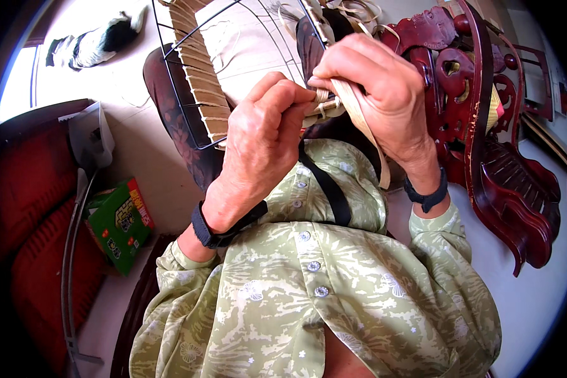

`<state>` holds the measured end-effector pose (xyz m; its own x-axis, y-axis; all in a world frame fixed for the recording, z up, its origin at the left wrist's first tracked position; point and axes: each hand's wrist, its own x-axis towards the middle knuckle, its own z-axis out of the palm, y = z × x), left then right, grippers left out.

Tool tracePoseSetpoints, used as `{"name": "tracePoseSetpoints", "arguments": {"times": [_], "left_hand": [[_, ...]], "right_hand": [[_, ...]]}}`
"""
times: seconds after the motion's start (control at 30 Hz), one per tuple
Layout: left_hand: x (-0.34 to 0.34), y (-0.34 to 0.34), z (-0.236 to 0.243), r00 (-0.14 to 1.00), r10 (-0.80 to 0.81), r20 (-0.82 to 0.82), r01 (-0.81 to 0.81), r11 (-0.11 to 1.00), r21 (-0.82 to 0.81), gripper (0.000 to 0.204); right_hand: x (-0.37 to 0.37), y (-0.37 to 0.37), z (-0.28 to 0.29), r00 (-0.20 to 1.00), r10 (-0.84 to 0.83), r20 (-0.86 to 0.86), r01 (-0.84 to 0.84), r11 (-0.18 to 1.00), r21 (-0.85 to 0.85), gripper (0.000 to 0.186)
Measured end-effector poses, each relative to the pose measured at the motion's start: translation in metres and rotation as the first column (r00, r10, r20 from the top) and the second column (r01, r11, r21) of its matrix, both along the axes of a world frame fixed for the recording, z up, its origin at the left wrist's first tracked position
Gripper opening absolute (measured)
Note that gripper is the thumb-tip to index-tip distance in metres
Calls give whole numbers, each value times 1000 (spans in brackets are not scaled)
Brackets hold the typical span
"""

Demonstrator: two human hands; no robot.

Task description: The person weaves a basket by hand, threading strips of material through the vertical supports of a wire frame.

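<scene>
A black wire frame [184,114] rests over my lap, its left side bound with a tan flat band [198,69] held on by narrow wrapping. My left hand [264,116] pinches the near, partly wrapped rim [326,108] of this frame. Close beside it, my right hand [381,85] has its fingers closed around a tan flat strip [362,120]. This strip loops round the rim between my hands, and its tail hangs below my right palm. My fingertips partly hide the wrapping point.
Loose tan strips [359,9] lie beyond my right hand. A carved dark red wooden chair [479,113] stands at the right. On the left are a red seat [44,252], a grey metal stand [75,239] and a green box [121,223]. A black-and-white animal [97,41] lies on the floor.
</scene>
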<state>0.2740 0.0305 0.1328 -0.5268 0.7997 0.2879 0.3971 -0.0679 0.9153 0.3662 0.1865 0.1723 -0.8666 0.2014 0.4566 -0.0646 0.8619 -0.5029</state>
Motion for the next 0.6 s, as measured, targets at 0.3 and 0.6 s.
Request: {"name": "tracePoseSetpoints", "arguments": {"times": [0.3,0.6], "left_hand": [[12,-6,-7,997,11,-70,-16,998,-65,13],[24,-2,-4,944,127,304,-131,991,-7,21]], "right_hand": [[-12,-12,34,902,-160,400,55,964,262,9],[-15,-8,28,846,-208,491,43,944,326,5]]}}
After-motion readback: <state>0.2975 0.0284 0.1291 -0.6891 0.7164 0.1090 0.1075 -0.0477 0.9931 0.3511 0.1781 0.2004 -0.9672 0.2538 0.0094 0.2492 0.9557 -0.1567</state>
